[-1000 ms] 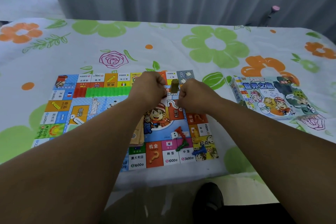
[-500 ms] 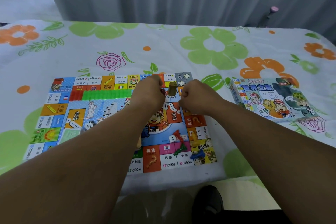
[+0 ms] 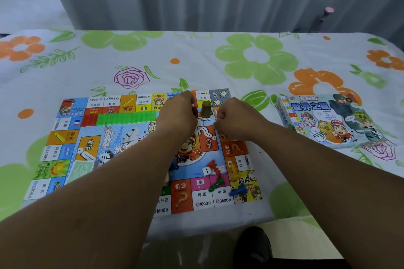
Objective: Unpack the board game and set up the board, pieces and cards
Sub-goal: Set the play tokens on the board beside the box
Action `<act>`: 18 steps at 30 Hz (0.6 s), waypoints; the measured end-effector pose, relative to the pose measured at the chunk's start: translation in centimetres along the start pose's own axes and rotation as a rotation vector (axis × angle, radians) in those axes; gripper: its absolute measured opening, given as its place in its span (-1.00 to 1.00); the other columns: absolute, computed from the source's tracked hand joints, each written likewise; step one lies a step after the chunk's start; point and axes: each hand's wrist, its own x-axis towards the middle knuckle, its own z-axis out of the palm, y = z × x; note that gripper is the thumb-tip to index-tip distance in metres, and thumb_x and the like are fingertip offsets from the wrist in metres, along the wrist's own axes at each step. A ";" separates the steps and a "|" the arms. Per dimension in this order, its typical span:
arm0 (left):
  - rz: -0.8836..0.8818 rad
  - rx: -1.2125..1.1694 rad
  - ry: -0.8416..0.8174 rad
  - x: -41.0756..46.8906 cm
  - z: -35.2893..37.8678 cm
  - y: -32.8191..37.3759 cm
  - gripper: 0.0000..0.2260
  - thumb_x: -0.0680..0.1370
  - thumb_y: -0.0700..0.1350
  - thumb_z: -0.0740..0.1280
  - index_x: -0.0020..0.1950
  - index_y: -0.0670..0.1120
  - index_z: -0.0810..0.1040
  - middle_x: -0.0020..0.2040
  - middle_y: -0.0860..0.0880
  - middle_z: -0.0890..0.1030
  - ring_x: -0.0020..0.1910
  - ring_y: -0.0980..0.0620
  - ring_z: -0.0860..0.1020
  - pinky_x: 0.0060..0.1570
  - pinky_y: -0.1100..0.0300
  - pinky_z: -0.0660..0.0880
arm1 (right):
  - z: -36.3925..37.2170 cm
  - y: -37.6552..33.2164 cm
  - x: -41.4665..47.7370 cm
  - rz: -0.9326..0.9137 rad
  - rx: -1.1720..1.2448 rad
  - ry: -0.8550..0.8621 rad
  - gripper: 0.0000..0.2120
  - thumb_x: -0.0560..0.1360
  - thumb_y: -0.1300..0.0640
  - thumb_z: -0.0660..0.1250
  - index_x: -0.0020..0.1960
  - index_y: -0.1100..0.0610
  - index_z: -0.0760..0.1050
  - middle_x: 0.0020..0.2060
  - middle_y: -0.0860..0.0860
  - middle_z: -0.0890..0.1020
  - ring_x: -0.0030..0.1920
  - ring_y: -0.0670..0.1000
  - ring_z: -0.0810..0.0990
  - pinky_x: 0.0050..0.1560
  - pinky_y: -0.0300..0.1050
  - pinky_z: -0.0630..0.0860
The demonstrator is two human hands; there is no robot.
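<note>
The colourful game board [image 3: 65, 137] lies flat on the flowered tablecloth. A brown block piece [image 3: 206, 108] stands upright near the board's far edge, between my two hands. My left hand [image 3: 177, 116] is curled just left of it, with small dark red pieces [image 3: 194, 112] showing at its fingertips. My right hand [image 3: 234, 120] is a closed fist just right of the block, and nothing shows in it. Rows of green houses [image 3: 126, 118] and red houses [image 3: 88, 119] stand on the board. The game box [image 3: 328, 120] lies to the right.
Red [image 3: 213, 165], green [image 3: 216, 184], yellow [image 3: 234, 172] and blue [image 3: 238, 191] pawns lie by a white die [image 3: 206, 171] near the board's front right corner. A green banknote [image 3: 80, 168] shows beside my left forearm. A grey curtain hangs behind the table.
Both hands stay on either side of the brown block. Only the view has shifted slightly.
</note>
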 end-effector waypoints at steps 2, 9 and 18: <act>0.000 0.006 0.000 0.0 0.0 0.0 -0.74 0.50 -0.33 0.35 0.15 -0.11 0.54 0.07 -0.10 0.66 0.06 -0.11 0.59 0.05 -0.04 0.57 | -0.1 -0.1 -0.1 0.005 -0.004 -0.012 -0.72 0.51 0.17 0.38 -0.30 0.13 0.36 -0.37 0.05 0.51 -0.26 0.11 0.57 -0.24 -0.05 0.50; -0.004 0.008 -0.001 0.1 0.1 0.0 -0.74 0.50 -0.33 0.34 0.15 -0.13 0.53 0.06 -0.10 0.65 0.06 -0.11 0.59 0.06 -0.05 0.57 | -0.2 -0.4 -0.2 -0.004 -0.008 -0.033 -0.68 0.52 0.16 0.39 -0.34 0.14 0.35 -0.39 0.04 0.49 -0.23 0.12 0.60 -0.29 -0.11 0.42; -0.011 -0.007 -0.007 -0.1 -0.2 0.0 -0.71 0.50 -0.33 0.34 0.20 -0.14 0.50 0.09 -0.11 0.64 0.09 -0.13 0.59 0.07 -0.05 0.56 | -0.6 -0.7 -0.5 -0.020 -0.010 -0.111 -0.77 0.50 0.18 0.45 -0.27 0.23 0.49 -0.31 0.09 0.62 -0.19 0.11 0.66 -0.22 -0.05 0.59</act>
